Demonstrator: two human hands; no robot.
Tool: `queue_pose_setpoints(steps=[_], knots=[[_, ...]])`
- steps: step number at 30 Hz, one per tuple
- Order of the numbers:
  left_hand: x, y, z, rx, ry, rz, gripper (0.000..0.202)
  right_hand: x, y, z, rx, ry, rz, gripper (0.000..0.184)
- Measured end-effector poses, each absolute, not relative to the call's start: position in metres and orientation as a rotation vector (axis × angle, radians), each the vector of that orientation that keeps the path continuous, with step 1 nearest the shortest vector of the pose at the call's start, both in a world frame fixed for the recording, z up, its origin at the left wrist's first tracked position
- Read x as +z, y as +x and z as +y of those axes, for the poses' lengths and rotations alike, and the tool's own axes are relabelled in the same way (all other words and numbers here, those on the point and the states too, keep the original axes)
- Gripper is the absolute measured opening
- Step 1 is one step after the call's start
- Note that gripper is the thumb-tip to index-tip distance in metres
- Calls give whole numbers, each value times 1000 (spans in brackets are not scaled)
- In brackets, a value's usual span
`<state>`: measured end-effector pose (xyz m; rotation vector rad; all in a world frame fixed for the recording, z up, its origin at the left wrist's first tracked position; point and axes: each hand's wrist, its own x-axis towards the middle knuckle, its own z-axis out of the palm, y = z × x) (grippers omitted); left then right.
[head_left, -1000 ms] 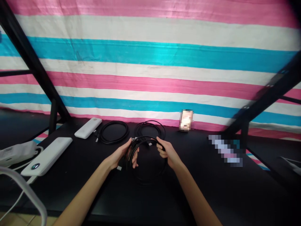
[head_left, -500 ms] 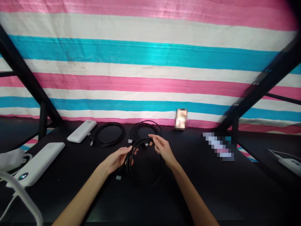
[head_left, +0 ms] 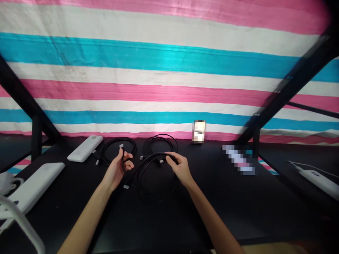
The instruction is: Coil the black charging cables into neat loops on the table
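A coiled black cable (head_left: 150, 157) is held up over the black table between my two hands. My right hand (head_left: 181, 170) pinches the top of its loops. My left hand (head_left: 113, 173) is closed around one end of the same cable, with a pale connector (head_left: 121, 146) sticking up above the thumb. Another light connector (head_left: 126, 186) hangs just below the left fingers. Beyond my left hand lies a second black cable coil (head_left: 116, 140), partly covered by the fingers. A third, thinner coil (head_left: 161, 135) rests behind the held cable.
Two white power banks (head_left: 85, 148) (head_left: 39, 187) lie at the left, near a white curved tube (head_left: 25, 224). A blurred upright item (head_left: 198, 132) stands at the back, and another blurred item (head_left: 239, 160) lies to the right. Black frame bars (head_left: 280, 90) flank a striped sheet (head_left: 159, 91).
My left hand has moved left off the loops and now holds one cable end upright. My right hand keeps its pinch on the coil. The view has shifted slightly right.
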<state>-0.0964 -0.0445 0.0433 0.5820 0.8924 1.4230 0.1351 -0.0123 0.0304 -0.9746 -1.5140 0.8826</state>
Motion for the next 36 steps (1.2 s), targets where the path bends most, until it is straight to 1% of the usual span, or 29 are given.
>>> queue_pose_setpoints(steps=[4, 9, 13, 17, 20, 22, 24, 25, 27, 30, 33, 36], knots=[[44, -97, -45, 1421, 646, 850, 28, 34, 140, -12, 946, -967, -1476, 26], [41, -83, -49, 1216, 691, 815, 33, 34, 138, -13, 972, -918, -1523, 22], [40, -75, -54, 1028, 865, 794, 47, 33, 135, -13, 930, -935, -1527, 19], [40, -68, -61, 918, 957, 753, 56, 30, 130, -16, 945, -956, -1598, 19], [38, -62, -67, 799, 1051, 765, 53, 26, 124, -20, 985, -947, -1671, 19], [36, -59, -70, 747, 1099, 832, 46, 24, 121, -22, 1012, -939, -1703, 19], [34, -59, -69, 784, 1085, 912, 33, 24, 121, -23, 1106, -954, -1692, 21], [34, -60, -68, 833, 1050, 928, 28, 25, 122, -23, 1204, -974, -1655, 24], [34, -64, -64, 970, 934, 885, 23, 28, 123, -23, 1464, -993, -1523, 31], [35, -70, -58, 1222, 696, 707, 17, 31, 121, -25, 1738, -905, -1246, 29], [35, -73, -54, 1422, 476, 569, 22, 27, 110, -30, 1813, -825, -1098, 37], [32, -70, -53, 1508, 345, 514, 29, 18, 98, -37, 1866, -864, -1185, 40]])
